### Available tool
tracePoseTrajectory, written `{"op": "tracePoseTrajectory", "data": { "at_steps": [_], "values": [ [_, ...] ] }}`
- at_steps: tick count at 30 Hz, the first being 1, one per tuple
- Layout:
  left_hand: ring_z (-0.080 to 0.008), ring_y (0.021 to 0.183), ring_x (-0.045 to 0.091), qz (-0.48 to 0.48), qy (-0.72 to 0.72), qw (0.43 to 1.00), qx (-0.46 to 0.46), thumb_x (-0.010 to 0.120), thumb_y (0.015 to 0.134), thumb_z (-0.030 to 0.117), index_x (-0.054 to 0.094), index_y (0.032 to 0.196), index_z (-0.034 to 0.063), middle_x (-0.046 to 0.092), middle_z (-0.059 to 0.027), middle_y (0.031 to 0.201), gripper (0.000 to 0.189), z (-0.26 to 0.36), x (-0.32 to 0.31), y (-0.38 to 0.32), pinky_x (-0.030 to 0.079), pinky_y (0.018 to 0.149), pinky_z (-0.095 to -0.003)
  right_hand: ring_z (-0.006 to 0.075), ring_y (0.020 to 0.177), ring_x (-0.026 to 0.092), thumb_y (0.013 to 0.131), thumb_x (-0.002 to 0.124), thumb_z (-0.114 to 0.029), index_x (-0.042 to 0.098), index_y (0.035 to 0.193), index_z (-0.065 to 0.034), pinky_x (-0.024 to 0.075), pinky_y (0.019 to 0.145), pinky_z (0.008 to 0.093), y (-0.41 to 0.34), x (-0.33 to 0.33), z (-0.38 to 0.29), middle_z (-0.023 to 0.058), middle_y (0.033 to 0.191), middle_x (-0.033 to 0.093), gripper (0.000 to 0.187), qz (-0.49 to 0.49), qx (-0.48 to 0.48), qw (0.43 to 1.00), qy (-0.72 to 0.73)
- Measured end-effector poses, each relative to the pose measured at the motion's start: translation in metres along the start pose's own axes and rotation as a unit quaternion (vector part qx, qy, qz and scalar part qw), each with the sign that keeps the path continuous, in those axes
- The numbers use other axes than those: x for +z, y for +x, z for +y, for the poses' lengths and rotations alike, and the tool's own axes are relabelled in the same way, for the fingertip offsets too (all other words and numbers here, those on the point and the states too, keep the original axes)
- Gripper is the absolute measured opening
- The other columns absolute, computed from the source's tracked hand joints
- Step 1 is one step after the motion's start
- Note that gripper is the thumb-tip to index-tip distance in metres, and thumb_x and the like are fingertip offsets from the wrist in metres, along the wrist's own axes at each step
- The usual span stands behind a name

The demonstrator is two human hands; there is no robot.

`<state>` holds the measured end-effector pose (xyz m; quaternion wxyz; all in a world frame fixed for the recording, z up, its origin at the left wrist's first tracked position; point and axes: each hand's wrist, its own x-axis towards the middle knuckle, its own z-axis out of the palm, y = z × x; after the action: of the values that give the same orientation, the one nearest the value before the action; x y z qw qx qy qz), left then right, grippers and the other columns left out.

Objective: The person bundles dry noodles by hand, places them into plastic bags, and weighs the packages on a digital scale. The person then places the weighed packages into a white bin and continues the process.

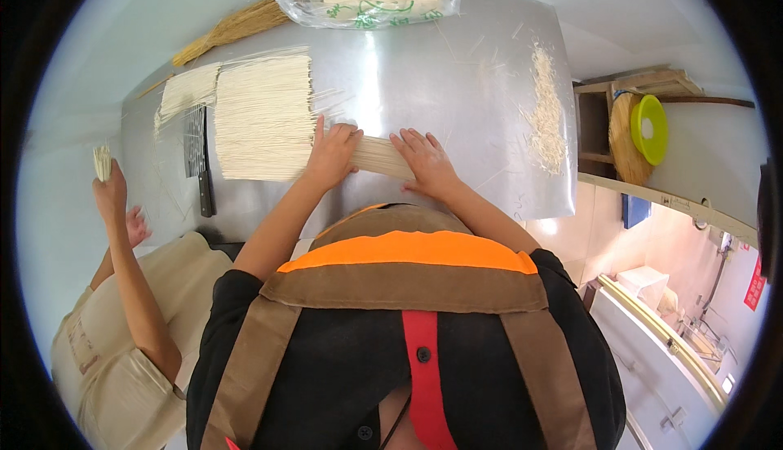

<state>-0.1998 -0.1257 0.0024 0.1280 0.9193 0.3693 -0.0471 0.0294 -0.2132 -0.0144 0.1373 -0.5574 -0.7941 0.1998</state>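
A thin bundle of dried noodles [380,155] lies crosswise on the metal tabletop in front of me. My left hand [334,155] grips its left end, fingers over the top, right against the edge of a wide stack of dried noodles [264,116]. At the bundle's right end, my right hand [428,162] holds it between the fingers on the far side and the thumb on the near side. Some strands poke out from the stack's right edge, just beyond my left hand. The underside of the bundle is hidden.
A cleaver [197,150] lies left of the stack, beside a smaller noodle pile [188,89]. A co-worker's hand [111,184] holds a noodle bunch [103,163]. Noodle scraps [546,113] line the right side. A plastic bag of noodles [379,6] and a straw broom [235,26] lie at the back.
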Motion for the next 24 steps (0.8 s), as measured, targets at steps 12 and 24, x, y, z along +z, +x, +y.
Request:
{"op": "tracePoseTrajectory", "data": {
  "at_steps": [12,24],
  "values": [
    [-0.0237,0.083,0.057,0.112,0.033,0.992,0.044,0.052,0.078,0.01,0.059,0.088,0.0077,0.058,-0.0074,0.082,0.012,0.008,0.029,0.027,0.043,0.074,-0.0354,0.0261,0.083,0.061,0.073,0.063,-0.006,0.058,0.09,-0.0075,0.0514,0.069,0.0378,0.039,-0.002,0.002,0.0099,0.084,0.06,0.018,0.026,0.022,0.998,-0.058],
    [-0.0239,0.092,0.054,0.044,0.033,0.998,0.023,0.05,0.081,0.013,0.059,0.086,0.0058,0.056,-0.0104,0.092,0.013,0.02,0.034,0.031,0.045,0.078,-0.0372,0.0269,0.087,0.06,0.077,0.064,-0.013,0.057,0.086,-0.0052,0.0516,0.072,0.0386,0.047,0.007,0.012,0.01,0.087,0.059,0.014,-0.062,0.04,0.996,-0.047]
  ]
}}
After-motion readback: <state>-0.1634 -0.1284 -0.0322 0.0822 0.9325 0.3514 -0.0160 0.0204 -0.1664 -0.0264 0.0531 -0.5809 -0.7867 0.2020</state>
